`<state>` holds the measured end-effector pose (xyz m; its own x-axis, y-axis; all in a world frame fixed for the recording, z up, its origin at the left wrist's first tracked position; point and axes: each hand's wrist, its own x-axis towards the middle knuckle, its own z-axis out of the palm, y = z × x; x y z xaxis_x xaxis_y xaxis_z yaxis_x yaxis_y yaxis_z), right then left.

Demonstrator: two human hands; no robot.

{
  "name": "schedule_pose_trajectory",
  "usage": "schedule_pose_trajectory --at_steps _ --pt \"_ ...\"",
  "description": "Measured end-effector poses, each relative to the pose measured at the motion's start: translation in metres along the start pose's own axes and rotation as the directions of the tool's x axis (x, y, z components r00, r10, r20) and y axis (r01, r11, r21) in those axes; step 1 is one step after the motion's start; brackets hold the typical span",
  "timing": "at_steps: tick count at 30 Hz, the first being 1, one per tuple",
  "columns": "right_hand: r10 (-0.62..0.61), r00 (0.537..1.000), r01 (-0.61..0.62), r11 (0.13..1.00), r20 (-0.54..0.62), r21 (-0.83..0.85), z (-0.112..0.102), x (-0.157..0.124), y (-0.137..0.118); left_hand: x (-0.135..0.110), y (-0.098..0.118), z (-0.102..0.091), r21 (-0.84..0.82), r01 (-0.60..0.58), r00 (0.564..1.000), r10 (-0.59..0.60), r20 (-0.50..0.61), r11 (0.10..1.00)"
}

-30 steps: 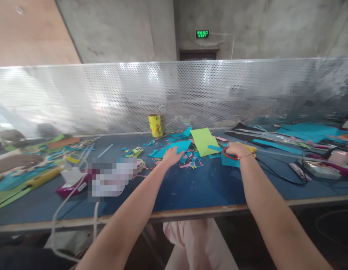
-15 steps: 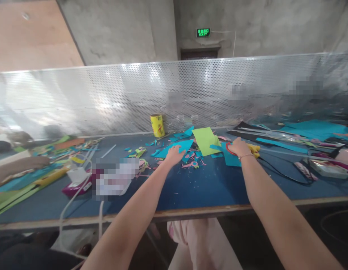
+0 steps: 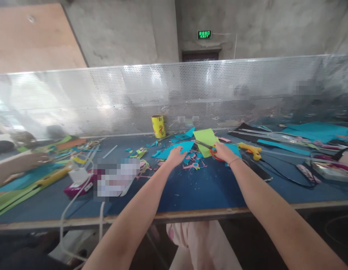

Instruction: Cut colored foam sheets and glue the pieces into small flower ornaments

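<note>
My left hand [image 3: 177, 155] grips a blue sheet [image 3: 188, 145] at the middle of the table, its fingers curled over the near side. To its right, my right hand [image 3: 223, 152] is closed around the orange-red handles of a pair of scissors [image 3: 204, 144]. The blades point left toward the blue sheet, passing over a lime-green sheet [image 3: 205, 135]. Behind my right hand lies another blue sheet [image 3: 235, 149], partly hidden. Small blue and pink cut scraps [image 3: 194, 165] are scattered between and below my hands.
A yellow roll [image 3: 158, 126] stands near the perforated metal screen [image 3: 129, 101]. On the right are a yellow glue gun [image 3: 251, 150] with a black cord, and a dark flat object [image 3: 259, 170]. A purple power strip [image 3: 81, 187] sits left. Another person's arm [image 3: 16, 165] reaches in at far left.
My right hand has moved left with the scissors, uncovering the glue gun and the dark flat object. My left hand stays on the blue sheet.
</note>
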<state>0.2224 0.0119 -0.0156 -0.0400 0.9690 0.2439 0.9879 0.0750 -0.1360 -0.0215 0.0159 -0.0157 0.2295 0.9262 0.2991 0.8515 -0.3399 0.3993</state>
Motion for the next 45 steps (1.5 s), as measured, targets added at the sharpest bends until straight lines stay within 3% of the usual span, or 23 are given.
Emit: schedule_pose_trajectory --at_steps 4,8,12,19,23,26,30,32,34,37,40,42,45 --pt "0.042 0.999 -0.044 0.996 -0.026 -0.073 0.005 0.001 0.002 0.0 -0.001 0.002 0.006 -0.015 1.0 0.015 0.014 1.0" --pt "0.081 0.996 -0.082 0.996 -0.049 -0.023 0.006 0.004 0.009 0.0 -0.001 0.001 -0.013 0.003 0.999 -0.002 0.041 1.0" --pt "0.011 1.0 -0.011 0.999 -0.002 0.037 0.004 0.004 0.011 0.0 0.001 0.0 -0.018 -0.003 0.999 0.004 0.036 1.0" --pt "-0.093 0.995 0.097 0.983 0.032 -0.157 0.0 -0.004 -0.01 -0.002 0.003 -0.002 -0.024 -0.01 0.998 0.012 0.058 1.0" --pt "-0.149 0.989 0.145 0.974 -0.009 -0.175 0.0 -0.006 -0.014 -0.002 0.003 -0.002 -0.023 -0.017 0.998 0.019 0.062 1.0" --pt "-0.12 0.989 0.112 0.99 -0.083 -0.091 -0.001 -0.005 -0.013 -0.003 0.002 -0.002 -0.038 -0.013 0.999 0.015 0.049 0.999" --pt "0.027 0.952 0.053 0.966 -0.305 0.252 -0.008 -0.003 -0.014 -0.003 0.005 -0.003 -0.113 -0.043 0.999 0.042 -0.011 0.993" --pt "0.141 0.895 0.094 0.868 -0.424 0.488 -0.013 -0.002 -0.018 -0.003 0.007 -0.003 -0.211 -0.06 0.998 0.054 -0.037 0.976" --pt "0.267 0.856 0.163 0.673 -0.443 0.721 -0.018 -0.002 -0.022 -0.003 0.009 -0.001 -0.338 -0.076 0.997 0.061 -0.055 0.938" --pt "0.327 0.885 0.254 0.253 -0.33 0.933 -0.026 -0.003 -0.029 -0.004 0.01 0.0 -0.535 -0.072 0.997 0.06 -0.039 0.842" --pt "0.272 0.928 0.29 -0.098 -0.255 0.952 -0.034 -0.006 -0.033 -0.005 0.013 -0.002 -0.718 0.017 1.0 0.007 0.03 0.696" --pt "0.24 0.94 0.301 -0.237 -0.244 0.924 -0.038 -0.007 -0.035 -0.006 0.015 -0.004 -0.82 0.056 0.998 -0.002 0.067 0.57" --pt "0.228 0.951 0.275 -0.319 -0.208 0.907 -0.038 -0.007 -0.036 -0.008 0.019 -0.007 -0.907 0.058 0.994 0.064 0.093 0.417"
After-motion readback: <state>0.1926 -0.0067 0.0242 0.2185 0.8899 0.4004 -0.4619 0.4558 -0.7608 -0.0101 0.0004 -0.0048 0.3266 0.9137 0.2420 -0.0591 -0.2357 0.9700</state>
